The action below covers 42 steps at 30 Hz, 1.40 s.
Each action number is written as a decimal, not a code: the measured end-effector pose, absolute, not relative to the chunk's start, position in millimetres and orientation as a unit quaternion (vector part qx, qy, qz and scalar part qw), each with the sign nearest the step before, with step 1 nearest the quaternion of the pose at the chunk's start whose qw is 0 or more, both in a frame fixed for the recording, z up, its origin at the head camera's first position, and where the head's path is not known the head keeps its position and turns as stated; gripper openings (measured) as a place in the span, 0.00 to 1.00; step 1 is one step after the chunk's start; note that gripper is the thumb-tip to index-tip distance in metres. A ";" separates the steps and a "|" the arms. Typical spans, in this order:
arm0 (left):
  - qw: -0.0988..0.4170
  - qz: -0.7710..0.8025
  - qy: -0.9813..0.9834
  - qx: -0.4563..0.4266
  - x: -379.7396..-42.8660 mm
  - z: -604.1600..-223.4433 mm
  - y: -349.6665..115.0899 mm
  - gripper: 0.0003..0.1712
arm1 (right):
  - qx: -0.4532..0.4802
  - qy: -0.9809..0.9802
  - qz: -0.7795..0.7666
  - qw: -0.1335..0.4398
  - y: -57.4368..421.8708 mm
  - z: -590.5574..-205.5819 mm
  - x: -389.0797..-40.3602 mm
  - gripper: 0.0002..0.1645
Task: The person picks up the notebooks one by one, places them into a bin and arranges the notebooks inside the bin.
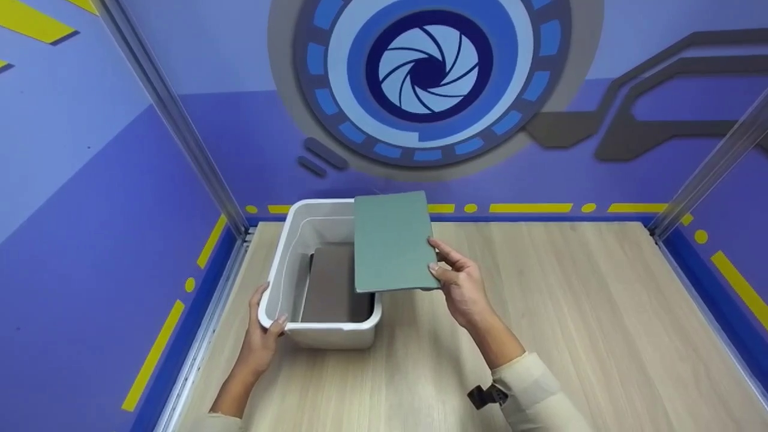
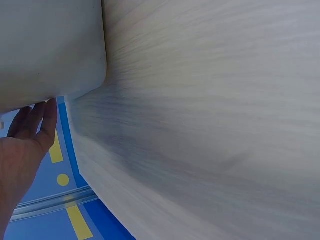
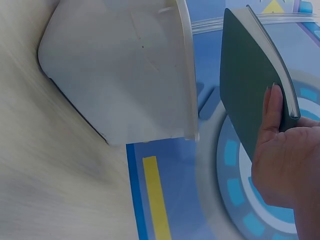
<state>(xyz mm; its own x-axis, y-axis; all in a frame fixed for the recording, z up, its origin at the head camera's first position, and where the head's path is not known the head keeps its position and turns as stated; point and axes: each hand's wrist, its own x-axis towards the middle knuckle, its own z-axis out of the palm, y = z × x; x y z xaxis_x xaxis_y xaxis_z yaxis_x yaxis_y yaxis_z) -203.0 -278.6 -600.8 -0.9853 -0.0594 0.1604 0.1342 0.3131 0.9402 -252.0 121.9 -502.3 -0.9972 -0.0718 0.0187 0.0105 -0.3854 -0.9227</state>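
Observation:
A green hardcover notebook (image 1: 393, 243) is pinched at its right edge by my right hand (image 1: 465, 288), thumb on the upper cover and fingers beneath. It is held over the right side of a white plastic bin (image 1: 360, 337), hiding part of the rim there. In the right wrist view the notebook (image 3: 245, 75) shows its pale page edges, raised above the bin's rim. My left hand (image 1: 261, 336) grips the bin's near left corner, thumb over the rim and fingers along the outer wall. Inside the bin lies a brown notebook (image 1: 336, 288), partly covered by the green one.
The bin stands on the left part of a wood-grain table (image 1: 570, 324). Blue and purple printed panels (image 1: 228, 150) with metal corner posts (image 1: 180, 120) enclose the table at the back and sides. A small black device (image 1: 487, 396) sits at the right sleeve.

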 end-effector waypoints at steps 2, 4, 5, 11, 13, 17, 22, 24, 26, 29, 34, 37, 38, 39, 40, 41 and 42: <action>0.091 -0.588 -0.804 -0.026 -203.6 -601.1 -277.9 0.45 | -0.029 0.556 -0.830 0.026 120.4 -500.5 -252.5 0.34; 0.097 -0.587 -0.803 -0.029 -203.6 -600.4 -277.2 0.45 | -0.032 0.560 -0.827 0.028 118.8 -499.6 -253.7 0.34; 0.099 -0.588 -0.803 -0.030 -203.5 -600.0 -277.0 0.45 | -0.032 0.561 -0.827 0.030 117.9 -499.3 -253.9 0.34; 0.091 -0.595 -0.798 -0.025 -203.3 -600.3 -278.2 0.45 | -0.035 0.562 -0.825 0.032 112.0 -497.5 -255.3 0.34; 0.088 -0.598 -0.796 -0.022 -203.5 -600.4 -278.5 0.45 | -0.036 0.558 -0.829 0.031 109.8 -496.8 -255.9 0.34; 0.087 -0.599 -0.796 -0.024 -203.8 -600.9 -279.0 0.45 | -0.033 0.550 -0.834 0.030 106.0 -495.9 -256.6 0.34; 0.093 -0.601 -0.793 -0.030 -203.7 -601.0 -278.5 0.45 | -0.029 0.550 -0.834 0.033 101.8 -495.6 -256.8 0.34; 0.095 -0.603 -0.792 -0.030 -203.9 -601.2 -278.1 0.45 | -0.026 0.549 -0.834 0.035 100.1 -495.5 -256.8 0.34; 0.095 -0.600 -0.794 -0.027 -203.9 -601.3 -277.4 0.46 | -0.023 0.547 -0.836 0.036 98.3 -495.6 -256.9 0.34; 0.096 -0.600 -0.794 -0.023 -203.8 -600.9 -275.9 0.46 | -0.017 0.546 -0.837 0.037 96.2 -496.9 -257.1 0.34; 0.090 -0.601 -0.794 -0.017 -203.8 -600.0 -274.6 0.45 | -0.008 0.542 -0.840 0.035 94.1 -500.8 -257.7 0.34; 0.087 -0.600 -0.795 -0.017 -203.0 -599.4 -275.0 0.45 | -0.003 0.543 -0.839 0.036 93.4 -502.6 -258.4 0.34; 0.086 -0.599 -0.796 -0.018 -202.5 -599.2 -275.2 0.46 | -0.001 0.544 -0.839 0.037 93.1 -502.9 -258.6 0.34; 0.087 -0.599 -0.796 -0.019 -202.1 -599.0 -275.3 0.46 | 0.000 0.546 -0.837 0.038 92.8 -503.0 -258.8 0.34; 0.087 -0.599 -0.796 -0.020 -201.7 -598.9 -275.5 0.46 | 0.001 0.548 -0.836 0.039 92.5 -503.2 -258.8 0.34; 0.088 -0.598 -0.797 -0.022 -201.3 -598.7 -275.5 0.46 | 0.003 0.548 -0.835 0.041 92.0 -503.3 -259.0 0.34; 0.088 -0.598 -0.797 -0.022 -201.1 -598.9 -275.6 0.46 | 0.005 0.548 -0.836 0.042 91.5 -503.2 -258.9 0.34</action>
